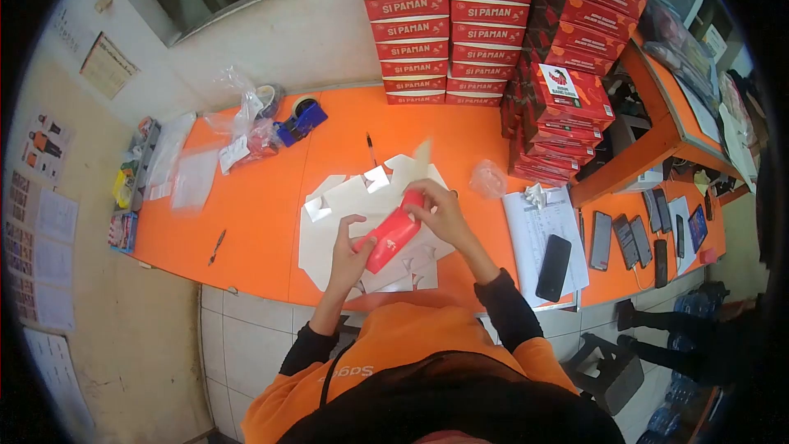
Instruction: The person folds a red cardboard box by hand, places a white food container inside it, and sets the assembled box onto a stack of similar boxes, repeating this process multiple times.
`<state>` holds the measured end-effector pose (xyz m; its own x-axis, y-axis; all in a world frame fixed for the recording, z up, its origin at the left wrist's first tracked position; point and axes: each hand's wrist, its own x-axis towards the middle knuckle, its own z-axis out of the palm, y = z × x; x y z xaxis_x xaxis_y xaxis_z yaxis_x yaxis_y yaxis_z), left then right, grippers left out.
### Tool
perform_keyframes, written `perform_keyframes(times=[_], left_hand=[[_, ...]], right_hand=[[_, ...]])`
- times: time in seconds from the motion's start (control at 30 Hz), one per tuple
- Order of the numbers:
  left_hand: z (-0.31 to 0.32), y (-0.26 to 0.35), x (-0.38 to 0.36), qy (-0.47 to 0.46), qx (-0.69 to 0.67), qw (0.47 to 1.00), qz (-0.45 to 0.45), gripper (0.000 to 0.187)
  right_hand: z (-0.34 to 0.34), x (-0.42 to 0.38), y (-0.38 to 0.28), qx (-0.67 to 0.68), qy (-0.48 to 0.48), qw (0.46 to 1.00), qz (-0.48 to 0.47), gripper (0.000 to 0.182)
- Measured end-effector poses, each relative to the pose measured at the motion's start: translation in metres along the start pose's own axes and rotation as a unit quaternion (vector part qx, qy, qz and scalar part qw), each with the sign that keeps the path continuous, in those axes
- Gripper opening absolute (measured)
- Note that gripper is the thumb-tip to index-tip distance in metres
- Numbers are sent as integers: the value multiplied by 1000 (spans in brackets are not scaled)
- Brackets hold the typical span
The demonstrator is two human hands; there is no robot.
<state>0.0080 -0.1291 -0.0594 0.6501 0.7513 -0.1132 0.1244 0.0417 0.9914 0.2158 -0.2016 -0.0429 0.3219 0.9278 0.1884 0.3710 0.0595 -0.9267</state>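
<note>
Both hands grip a red carton over white cardboard sheets on the orange tabletop. Left hand steadies the lower end; right hand pinches the top flap, seemingly folding it.

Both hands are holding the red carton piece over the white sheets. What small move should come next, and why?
Probably press the fold at the upper end closed. The right hand pinches the top of the red carton piece, the left hand steadies its lower end, and it lies tilted and only half shaped over the white flat sheets on the orange table.
</note>
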Motion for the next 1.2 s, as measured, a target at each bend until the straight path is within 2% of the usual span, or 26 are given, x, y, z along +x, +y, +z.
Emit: perform_keyframes(times=[0.07, 0.17, 0.2, 0.3, 0.33, 0.43, 0.47, 0.6, 0.73, 0.8, 0.93, 1.03, 1.13, 1.2], left_hand=[[3, 8, -6, -30, -30, 999, -7, 40], [-1, 6, -8, -42, -64, 997, 1, 41], [1, 5, -9, -34, -82, 996, 17, 42], [1, 2, -12, -20, -87, 995, 54, 42], [0, 0, -13, -18, -83, 994, 62, 41], [-1, 8, -10, -14, -95, 993, 68, 40], [-2, 8, -10, -14, -85, 993, 78, 40], [-6, 11, -10, -26, -96, 991, 93, 41], [-1, 16, -17, -18, -108, 990, 93, 40], [1, 25, -17, -14, -133, 987, 88, 38], [-6, 31, -19, 25, -70, 987, 144, 34], [-13, 43, -18, 45, -90, 987, 127, 33], [-6, 64, -24, -19, -103, 994, 28, 32], [-1, 68, -36, -91, -112, 989, -36, 31]], right_hand=[[-3, -2, -16, -66, -78, 992, -71, 25], [1, -4, -15, -135, -39, 985, -100, 27], [2, -5, -13, -147, -65, 981, -111, 30], [0, -1, -17, -140, -111, 980, -90, 30], [-4, 0, -26, -130, -132, 982, -34, 29], [2, -5, -36, -122, -98, 985, -67, 28], [3, -6, -36, -166, -50, 980, -101, 28], [2, -7, -36, -53, -146, 987, -32, 27], [4, -10, -34, -105, -111, 987, -49, 24], [5, -12, -33, -45, -137, 990, -6, 26], [-4, -10, -40, 133, -155, 976, 76, 29], [-9, -5, -26, 2, -41, 994, 100, 29], [-20, -8, -33, 41, -70, 996, -48, 27], [-29, -17, -65, -52, -144, 986, -60, 29]])
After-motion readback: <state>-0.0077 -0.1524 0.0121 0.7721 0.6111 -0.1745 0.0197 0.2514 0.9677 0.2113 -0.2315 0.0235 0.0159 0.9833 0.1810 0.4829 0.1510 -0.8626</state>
